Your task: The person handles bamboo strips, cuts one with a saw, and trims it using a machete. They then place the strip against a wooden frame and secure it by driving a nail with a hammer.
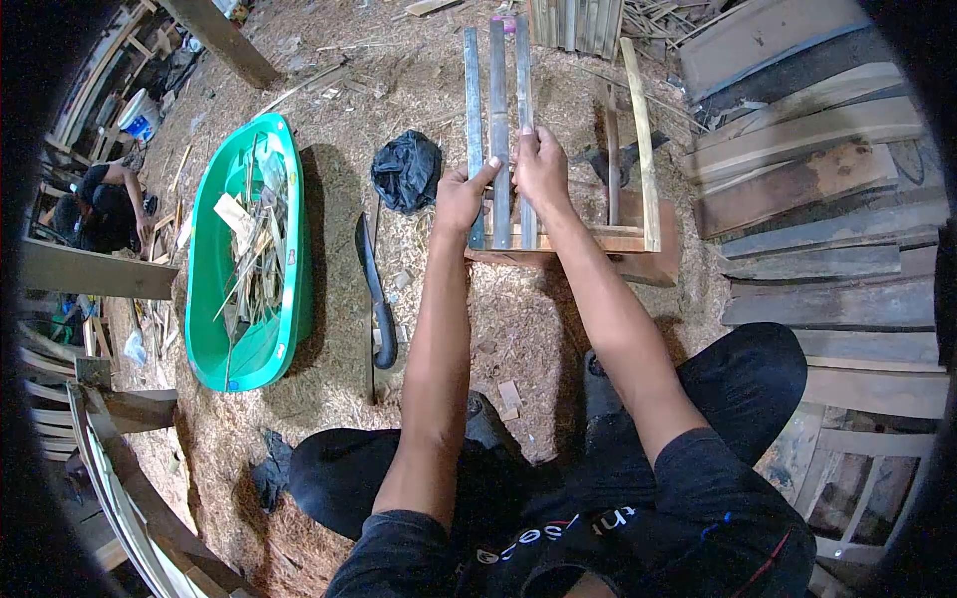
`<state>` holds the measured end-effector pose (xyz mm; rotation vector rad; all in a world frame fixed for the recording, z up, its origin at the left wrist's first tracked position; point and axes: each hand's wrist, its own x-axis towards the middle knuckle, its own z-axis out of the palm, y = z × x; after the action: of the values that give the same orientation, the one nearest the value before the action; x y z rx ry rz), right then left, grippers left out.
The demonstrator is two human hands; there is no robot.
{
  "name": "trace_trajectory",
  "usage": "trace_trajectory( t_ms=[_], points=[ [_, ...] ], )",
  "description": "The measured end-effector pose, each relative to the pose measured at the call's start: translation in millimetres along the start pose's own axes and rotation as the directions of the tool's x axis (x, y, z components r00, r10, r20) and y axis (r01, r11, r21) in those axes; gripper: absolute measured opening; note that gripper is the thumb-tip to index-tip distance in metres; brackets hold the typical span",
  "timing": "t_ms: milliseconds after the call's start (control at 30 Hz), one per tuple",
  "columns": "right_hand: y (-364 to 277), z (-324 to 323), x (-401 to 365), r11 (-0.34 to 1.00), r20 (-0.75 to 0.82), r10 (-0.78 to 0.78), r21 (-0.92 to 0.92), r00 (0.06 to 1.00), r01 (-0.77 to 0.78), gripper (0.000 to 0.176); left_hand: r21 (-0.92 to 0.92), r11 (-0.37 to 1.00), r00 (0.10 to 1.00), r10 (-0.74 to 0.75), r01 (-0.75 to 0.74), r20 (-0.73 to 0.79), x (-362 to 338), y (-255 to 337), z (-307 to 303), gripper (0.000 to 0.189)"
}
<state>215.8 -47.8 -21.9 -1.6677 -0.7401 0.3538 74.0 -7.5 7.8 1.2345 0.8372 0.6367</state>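
Three narrow grey slats, the left slat [473,120], the middle slat [498,90] and the right slat [523,75], lie side by side in front of me. Their near ends meet a low wooden crosspiece [553,244]. My left hand [464,201] is closed around the left and middle slats, its thumb on the middle one. Just beside it, my right hand [541,171] grips the right slat; its fingertips are partly hidden. A pale slat [641,149] and a brown stick [612,164] lie further right. A large knife [374,284] with a black handle rests left of my forearm.
A green tub [204,224] holding wood scraps stands left, with a crumpled black plastic bag [406,171] nearer the middle. Boards [817,244] line the right side. Another person [110,204] crouches at far left. A post [221,45] leans at the upper left. Shavings cover the ground.
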Motion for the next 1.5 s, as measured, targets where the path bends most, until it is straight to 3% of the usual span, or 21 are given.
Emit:
trace_trajectory(
  t_ms=[167,367,467,767,867,1067,1167,1267,1500],
  points=[
    [-11,-3,-6,0.999,0.017,0.025,0.041,1.0,-0.025,0.029,0.078,0.997,0.999,0.007,-0.004,-0.038,-4,7,1,0.028],
    [-13,-2,-6,0.998,-0.039,0.049,0.038,0.998,-0.048,0.037,0.043,0.999,0.999,0.017,-0.015,-0.043,-8,10,4,0.028],
    [-9,-2,-6,0.997,-0.05,-0.043,-0.064,0.998,0.04,0.032,0.073,0.997,0.999,0.009,-0.006,-0.037,-6,7,1,0.027],
    [-2,0,-2,0.995,-0.053,-0.06,-0.079,0.997,0.056,0.035,0.102,0.995,0.999,0.015,-0.01,-0.05,0,1,-1,0.03],
    [-14,-2,-5,0.999,-0.072,0.02,-0.047,0.997,-0.023,0.035,0.071,0.997,0.999,0.036,-0.033,-0.04,-1,2,0,0.03],
    [-11,-1,-2,0.998,-0.055,0.046,-0.041,0.997,-0.049,0.035,0.051,0.998,0.999,0.036,-0.034,-0.034,7,-7,-1,0.03],
    [-15,-3,-4,0.99,-0.062,0.001,-0.138,0.998,-0.009,0.035,0.013,0.997,0.996,0.083,-0.083,-0.023,13,-16,-2,0.031],
    [-9,0,-3,0.995,-0.076,-0.006,-0.096,0.997,-0.002,0.035,0.091,0.995,0.997,0.033,-0.028,-0.064,0,2,1,0.031],
    [-10,0,-3,0.997,-0.055,0.047,-0.058,0.997,-0.05,0.035,0.054,0.998,0.997,0.036,-0.032,-0.065,2,-4,0,0.03]
  ],
)
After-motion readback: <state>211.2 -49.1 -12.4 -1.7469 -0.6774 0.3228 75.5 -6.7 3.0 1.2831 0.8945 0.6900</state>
